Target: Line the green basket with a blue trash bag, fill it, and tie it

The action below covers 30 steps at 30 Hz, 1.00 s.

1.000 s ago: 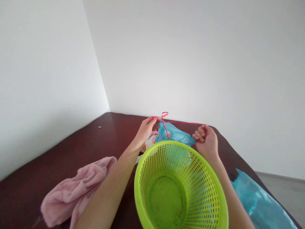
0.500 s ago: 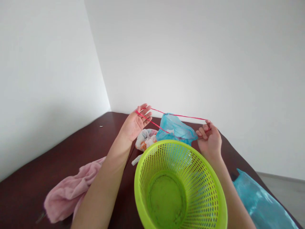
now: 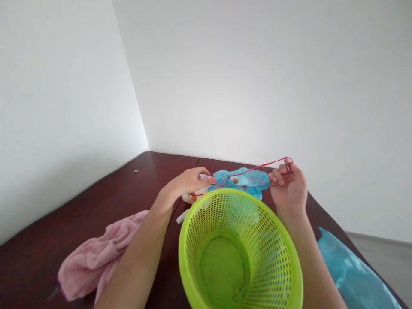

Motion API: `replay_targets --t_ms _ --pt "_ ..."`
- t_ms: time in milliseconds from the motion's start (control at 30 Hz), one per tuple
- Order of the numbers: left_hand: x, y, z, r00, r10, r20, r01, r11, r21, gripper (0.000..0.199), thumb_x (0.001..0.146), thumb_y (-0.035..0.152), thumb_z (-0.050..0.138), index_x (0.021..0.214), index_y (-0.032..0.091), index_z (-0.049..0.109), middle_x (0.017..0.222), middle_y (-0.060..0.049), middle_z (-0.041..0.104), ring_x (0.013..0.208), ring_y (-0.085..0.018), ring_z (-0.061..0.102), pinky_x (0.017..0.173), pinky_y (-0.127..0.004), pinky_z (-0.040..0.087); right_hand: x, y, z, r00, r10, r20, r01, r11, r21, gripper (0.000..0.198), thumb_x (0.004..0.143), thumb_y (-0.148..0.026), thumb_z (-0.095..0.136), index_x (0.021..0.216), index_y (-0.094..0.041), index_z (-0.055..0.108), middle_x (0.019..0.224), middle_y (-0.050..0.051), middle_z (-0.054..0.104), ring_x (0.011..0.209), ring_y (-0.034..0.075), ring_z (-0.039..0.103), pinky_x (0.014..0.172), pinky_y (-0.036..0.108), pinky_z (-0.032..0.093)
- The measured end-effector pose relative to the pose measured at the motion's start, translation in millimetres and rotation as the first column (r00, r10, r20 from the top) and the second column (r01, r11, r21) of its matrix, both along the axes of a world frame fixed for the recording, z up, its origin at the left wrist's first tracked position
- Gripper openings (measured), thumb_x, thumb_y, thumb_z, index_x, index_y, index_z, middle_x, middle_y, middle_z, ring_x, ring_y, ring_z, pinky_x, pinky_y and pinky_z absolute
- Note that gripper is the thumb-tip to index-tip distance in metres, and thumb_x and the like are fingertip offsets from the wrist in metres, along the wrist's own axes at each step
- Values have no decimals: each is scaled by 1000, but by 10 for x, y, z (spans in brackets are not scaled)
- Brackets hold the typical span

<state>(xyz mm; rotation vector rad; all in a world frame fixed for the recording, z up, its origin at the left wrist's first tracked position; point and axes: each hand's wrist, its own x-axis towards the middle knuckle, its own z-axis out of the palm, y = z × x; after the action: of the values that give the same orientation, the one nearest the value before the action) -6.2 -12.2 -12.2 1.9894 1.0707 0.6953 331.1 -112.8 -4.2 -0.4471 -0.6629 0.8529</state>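
Observation:
A blue plastic bag [image 3: 254, 177] with a red drawstring [image 3: 262, 165] lies behind the green basket. My right hand [image 3: 289, 184] has its fingers curled on the string, which loops over a fingertip, and on the bag's right edge. My left hand [image 3: 191, 180] reaches over a crumpled white printed plastic bag [image 3: 189, 198], palm down, with thumb and fingers apart. Slack red string runs below its thumb. A small pale item shows in the blue bag's mouth.
The green plastic basket [image 3: 223, 270] stands close in front, between my forearms. A pink cloth [image 3: 93, 259] lies at left. Another blue plastic bag [image 3: 354, 270] lies at right. The dark table [image 3: 128, 197] meets white walls behind.
My left hand has turned palm down and dropped toward the white bag, letting its side of the drawstring go slack. The blue bag has sagged lower. My right hand still holds the string.

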Motion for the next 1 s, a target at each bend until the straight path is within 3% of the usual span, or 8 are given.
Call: replay_targets --t_ms 67,167,367,567,667,800,900,1000 --pt "159 -34 -89 991 -33 -133 38 999 30 68 98 87 79 125 25 88 98 -8 87 87 -27 78 72 -34 52 -59 -14 10 1000 2 21 -2 1000 15 17 94 -33 91 104 -26 80 75 -9 61 50 5 38 54 23 49" --pt "403 -49 -228 978 -155 -140 165 984 66 68 103 88 69 122 24 86 106 -10 87 96 -30 79 82 -39 53 -139 -33 26 998 8 68 -9 1000 9 19 92 -35 94 102 -25 82 81 -8 65 51 4 40 55 23 50" --pt "544 97 -444 962 -270 42 264 958 111 56 106 78 71 101 22 76 101 -6 79 90 -24 72 82 -37 53 -120 29 -33 985 5 175 13 995 -100 21 88 -40 95 95 -23 86 85 -5 68 55 5 45 55 23 52" --pt "496 152 -500 939 -344 31 331 923 197 34 92 53 90 111 26 81 117 -6 87 109 -28 77 101 -42 59 -70 155 -156 988 -15 156 42 984 -171 24 85 -42 97 95 -24 86 82 -5 67 57 7 47 58 24 53" --pt "552 156 -550 946 -320 52 301 928 220 23 94 45 89 103 26 80 111 -6 87 108 -29 78 102 -43 60 -19 210 -225 976 -26 215 73 973 -217 28 83 -45 98 97 -24 86 86 -2 72 63 11 56 61 27 54" --pt "683 237 -625 888 -226 401 208 974 89 24 104 48 82 105 25 75 106 -7 85 102 -28 80 98 -43 64 46 321 -393 887 -68 456 230 923 -309 39 87 -57 96 107 -27 85 106 7 86 85 21 74 76 35 62" --pt "750 309 -649 763 -54 644 155 983 -101 36 101 53 90 110 24 71 98 -5 84 91 -26 81 89 -40 67 31 437 -544 790 -56 611 326 881 -341 59 89 -70 94 130 -30 78 121 9 87 107 29 81 95 44 67" --pt "751 322 -638 698 46 715 116 977 -177 46 99 59 92 115 24 68 94 -2 82 81 -21 78 80 -36 68 -10 510 -623 725 -97 681 379 883 -277 99 87 -79 93 167 -33 59 145 15 80 131 37 80 112 54 67"
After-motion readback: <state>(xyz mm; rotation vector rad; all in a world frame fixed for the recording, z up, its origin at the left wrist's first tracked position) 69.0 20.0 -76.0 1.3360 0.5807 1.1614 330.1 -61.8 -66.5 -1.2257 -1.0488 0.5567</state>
